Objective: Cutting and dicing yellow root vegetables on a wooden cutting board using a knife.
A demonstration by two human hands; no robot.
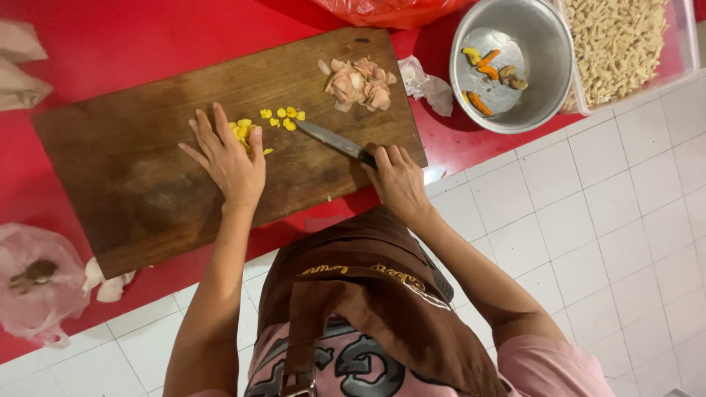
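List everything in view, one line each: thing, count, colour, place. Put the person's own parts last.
wooden cutting board: one, dark brown, on the red table.
yellow chopped pieces: a small cluster, on the board by the left hand.
pale pink slices: one pile, at the board's far right.
steel-bladed kitchen knife: one, dark handle, on the board.
round metal bowl: one, silver, right of the board, holding a few orange and brown root pieces.
clear tray of beige pieces: one, top right.
thin plastic bags: pale at lower left, red at top.
brown apron: one, worn by the person.
left hand: flat on the yellow pieces.
right hand: gripping the knife handle.
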